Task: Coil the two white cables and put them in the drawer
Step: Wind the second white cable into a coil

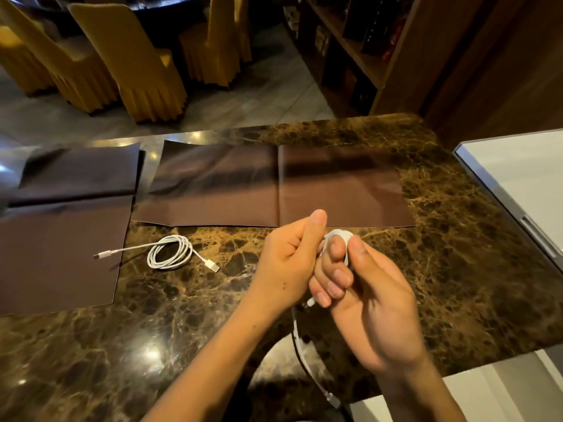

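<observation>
A: Head view. Marble table (457, 226), dark brown with gold veins. Both hands raised over its near middle.

B: Grip on each?

A: Left hand (289, 263) curled into a loose fist, thumb up, closed on the held white cable (336, 236) at the coil's left side. Right hand (374, 303) has fingers wrapped by the coil's loops; thumb presses the coil from the right. Both hands closed on that one cable.

B: Loose ends?

A: One small plug shows just beside the right little finger. A free length hangs from the hands, drops toward the table's near edge, and ends in a connector low in the frame.

B: The other one?

A: Second white cable (170, 252) lies on the marble left of the hands, well apart, already in a round coil. One end reaches left onto a brown sheet (61, 254); the USB end points right.

B: Anything else?

A: A larger creased brown sheet (274, 184) lies flat beyond the hands. Yellow-covered chairs (128, 56) stand on the floor past the table. White surface with a metal edge (518, 166) at far right; cannot tell whether it is the drawer.
</observation>
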